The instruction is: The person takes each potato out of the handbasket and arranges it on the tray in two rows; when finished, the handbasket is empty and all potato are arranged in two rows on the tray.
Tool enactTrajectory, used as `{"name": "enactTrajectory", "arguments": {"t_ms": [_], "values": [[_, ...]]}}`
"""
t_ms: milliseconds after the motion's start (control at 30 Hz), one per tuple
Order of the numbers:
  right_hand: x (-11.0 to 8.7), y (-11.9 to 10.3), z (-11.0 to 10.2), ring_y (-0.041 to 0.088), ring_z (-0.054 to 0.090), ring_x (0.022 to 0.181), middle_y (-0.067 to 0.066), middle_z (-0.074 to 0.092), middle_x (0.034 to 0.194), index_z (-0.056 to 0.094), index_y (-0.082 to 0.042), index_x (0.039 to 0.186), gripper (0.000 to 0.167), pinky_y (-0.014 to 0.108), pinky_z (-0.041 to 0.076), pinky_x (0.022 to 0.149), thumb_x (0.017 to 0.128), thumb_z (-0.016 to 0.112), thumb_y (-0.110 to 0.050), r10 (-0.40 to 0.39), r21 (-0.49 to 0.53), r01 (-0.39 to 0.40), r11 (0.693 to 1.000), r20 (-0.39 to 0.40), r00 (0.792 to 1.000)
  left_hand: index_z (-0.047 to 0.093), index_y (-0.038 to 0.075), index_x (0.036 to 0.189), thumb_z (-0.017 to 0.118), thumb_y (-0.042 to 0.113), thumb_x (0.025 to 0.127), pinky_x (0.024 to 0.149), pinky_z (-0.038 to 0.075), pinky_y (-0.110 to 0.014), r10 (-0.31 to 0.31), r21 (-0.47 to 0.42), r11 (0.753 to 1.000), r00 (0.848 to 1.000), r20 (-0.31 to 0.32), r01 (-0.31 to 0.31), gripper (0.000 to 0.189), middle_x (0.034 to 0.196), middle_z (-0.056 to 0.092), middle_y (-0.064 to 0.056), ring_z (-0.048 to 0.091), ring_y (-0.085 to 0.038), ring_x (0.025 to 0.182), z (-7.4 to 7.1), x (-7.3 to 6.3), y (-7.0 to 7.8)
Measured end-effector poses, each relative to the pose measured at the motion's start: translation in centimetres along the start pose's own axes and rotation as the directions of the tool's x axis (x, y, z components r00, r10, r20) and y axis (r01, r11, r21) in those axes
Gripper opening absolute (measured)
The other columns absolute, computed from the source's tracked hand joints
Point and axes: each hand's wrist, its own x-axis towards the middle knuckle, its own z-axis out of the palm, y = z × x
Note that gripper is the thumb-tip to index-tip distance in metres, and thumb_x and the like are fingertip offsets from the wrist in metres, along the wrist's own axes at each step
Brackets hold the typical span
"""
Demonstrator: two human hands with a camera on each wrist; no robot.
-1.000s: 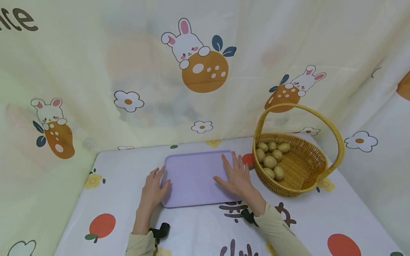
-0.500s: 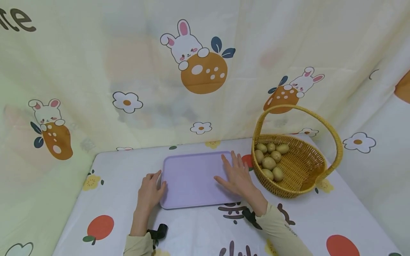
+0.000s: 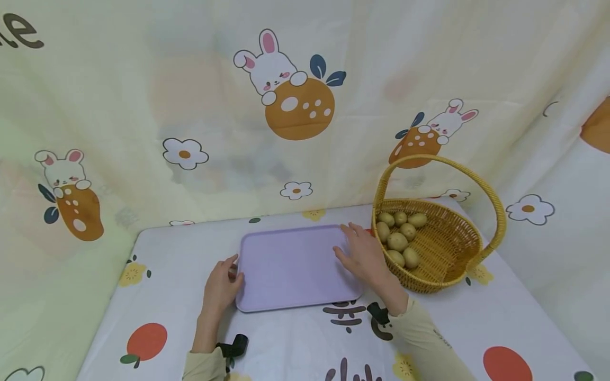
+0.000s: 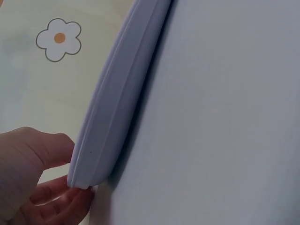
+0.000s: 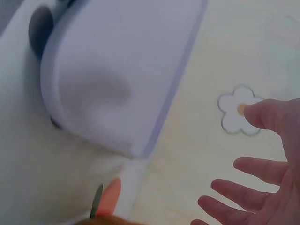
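Observation:
A light purple rectangular tray lies on the table in the head view. At its left edge my left hand grips the rim; in the left wrist view the thumb is on one side of the tray wall and the fingers are on the other. My right hand hovers by the tray's right edge with fingers spread, holding nothing. In the right wrist view that hand appears apart from the tray.
Right of the tray stands a yellow wicker basket with a tall arched handle. Several potatoes sit in its left side. A patterned cloth covers the table, and a printed curtain hangs behind it.
My right hand has shifted right, from over the tray to its right edge near the basket. The left hand has closed in on the left rim. The tray and basket stay in place.

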Motion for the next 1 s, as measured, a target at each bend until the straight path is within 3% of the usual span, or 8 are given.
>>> {"name": "enactTrajectory", "arguments": {"t_ms": [200,467,600,767,1000], "values": [[-0.3,2.1,-1.6,0.042,0.054,0.115,0.025,0.056,0.130,0.055,0.002,0.134,0.056,0.056,0.047,0.087,0.090,0.065,-0.031,0.079,0.089,-0.076,0.993,-0.031,0.996,0.059,-0.003,0.130,0.071,0.007,0.083,0.070,0.047,-0.040,0.026,-0.028,0.999,1.000,-0.006,-0.026,0.049,0.097,0.064,-0.016,0.060,-0.024,0.077,0.3,-0.1,-0.3],[-2.2,8.2,-5.1,0.051,0.044,0.124,0.034,0.049,0.133,0.047,0.011,0.137,0.057,0.062,0.034,0.101,0.093,0.061,-0.023,0.230,0.247,-0.231,0.941,0.030,0.973,0.056,-0.002,0.136,0.067,0.000,0.084,0.071,0.049,-0.037,-0.029,-0.079,0.996,1.000,0.001,0.029,0.054,0.101,0.064,-0.017,0.059,-0.021,0.077,0.5,0.3,-0.3],[-3.2,10.4,-6.2,0.055,0.043,0.123,0.039,0.047,0.132,0.043,0.016,0.138,0.061,0.064,0.036,0.098,0.095,0.057,-0.025,0.297,0.210,-0.318,0.925,0.126,0.947,0.056,-0.002,0.135,0.065,-0.003,0.082,0.072,0.049,-0.039,-0.023,-0.097,0.995,1.000,-0.007,0.023,0.054,0.100,0.063,-0.018,0.060,-0.022,0.077,0.4,0.5,-0.5],[-4.5,12.0,-6.1,0.056,0.047,0.116,0.040,0.050,0.127,0.046,0.017,0.133,0.060,0.063,0.040,0.093,0.095,0.058,-0.028,0.327,0.156,-0.367,0.917,0.234,0.916,0.057,-0.003,0.134,0.064,-0.004,0.079,0.070,0.047,-0.038,-0.012,-0.100,0.995,1.000,-0.009,0.011,0.055,0.099,0.062,-0.018,0.059,-0.021,0.076,0.4,0.3,-0.5],[-4.9,12.5,-5.8,0.049,0.054,0.103,0.037,0.056,0.117,0.052,0.017,0.125,0.054,0.058,0.044,0.083,0.092,0.063,-0.024,0.343,0.160,-0.391,0.906,0.264,0.902,0.058,-0.002,0.133,0.062,-0.003,0.078,0.067,0.044,-0.036,-0.013,-0.079,0.997,1.000,-0.011,0.012,0.055,0.098,0.061,-0.018,0.057,-0.022,0.074,0.4,0.3,-0.3]]}}
